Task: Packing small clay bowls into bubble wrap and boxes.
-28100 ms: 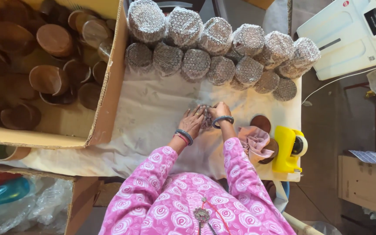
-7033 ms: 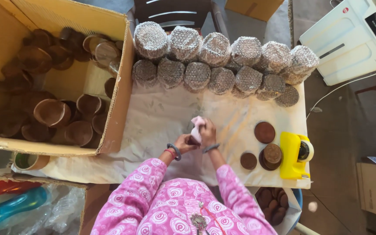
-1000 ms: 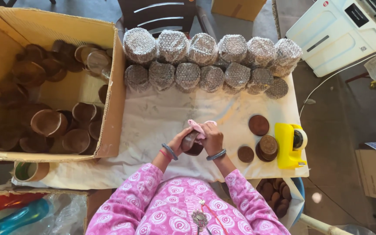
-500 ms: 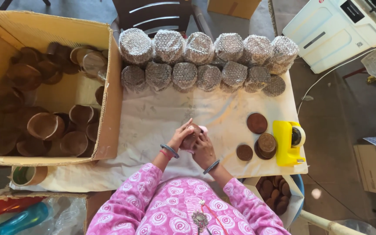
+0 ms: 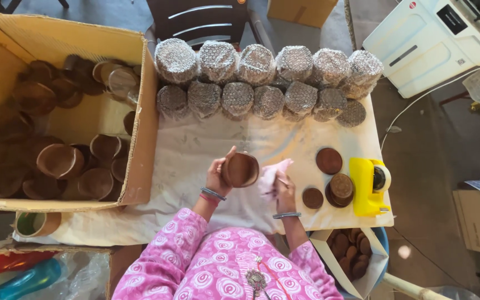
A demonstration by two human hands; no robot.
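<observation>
Brown wooden bowl (image 5: 241,169) gripped in left hand (image 5: 218,173) above table's near edge, mouth tilted up toward viewer; right hand (image 5: 284,186), just right, pinches pink cloth (image 5: 273,171).

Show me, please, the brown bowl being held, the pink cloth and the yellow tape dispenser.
brown bowl (image 5: 241,170), head view, inner hollow.
pink cloth (image 5: 273,169), head view, middle of the folds.
yellow tape dispenser (image 5: 364,186), head view, flat yellow body.

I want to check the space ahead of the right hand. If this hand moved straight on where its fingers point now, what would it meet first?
The right hand holds a pink cloth and points up the table, so probably the bubble-wrapped bundles, though height is unclear.
</observation>
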